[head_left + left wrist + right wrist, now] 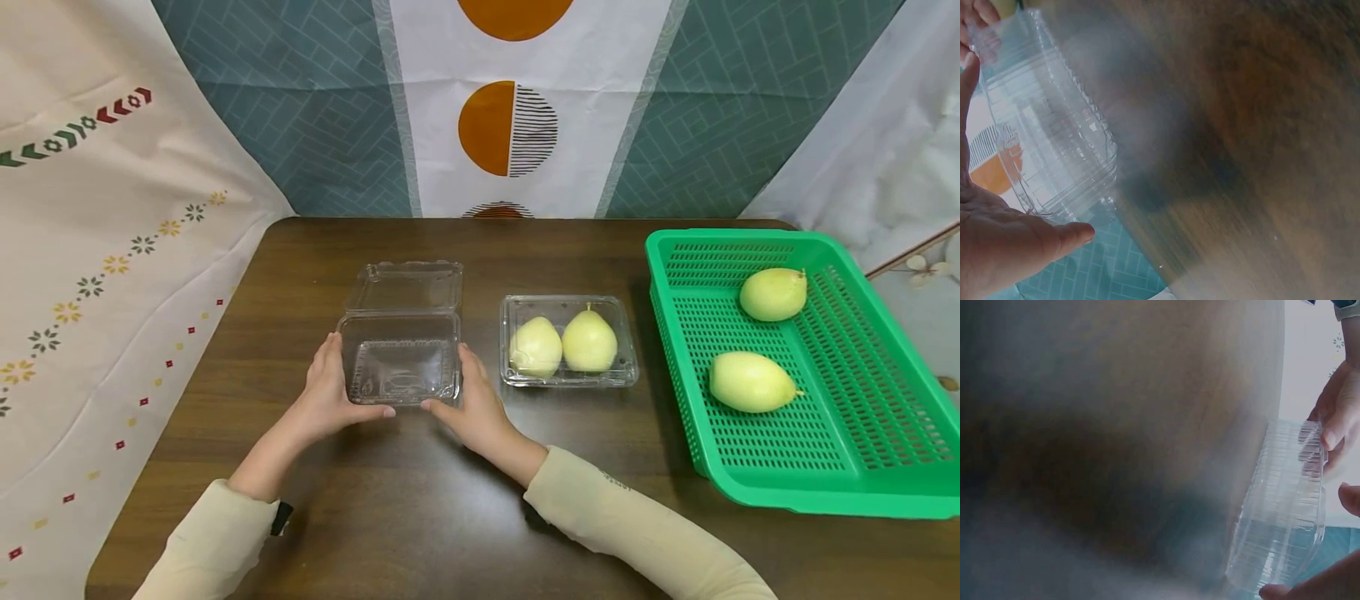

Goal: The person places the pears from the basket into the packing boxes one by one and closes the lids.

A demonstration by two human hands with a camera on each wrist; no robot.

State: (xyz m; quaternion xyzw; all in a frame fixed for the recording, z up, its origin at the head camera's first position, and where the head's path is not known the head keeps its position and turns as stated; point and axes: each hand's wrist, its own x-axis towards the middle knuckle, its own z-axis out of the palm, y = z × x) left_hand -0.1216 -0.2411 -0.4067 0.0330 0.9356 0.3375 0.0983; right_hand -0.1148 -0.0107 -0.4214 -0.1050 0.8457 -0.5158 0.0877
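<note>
A clear plastic clamshell box (401,371) stands in front of me on the table, its lid (408,286) folded back away from me and nothing inside it. My left hand (327,390) touches its left side with straight fingers, the thumb lying by the near edge. On the opposite side my right hand (474,404) rests in the same way, fingers along the wall and thumb at the near corner. The ribbed wall of the box (1282,494) shows between both hands in the right wrist view.
To the right sits a closed clear clamshell box (568,383) with two pale yellow-green melons (590,342). Farther right, a green plastic basket (701,433) contains two more melons (752,382). A patterned cloth (337,125) hangs behind the brown table (420,517).
</note>
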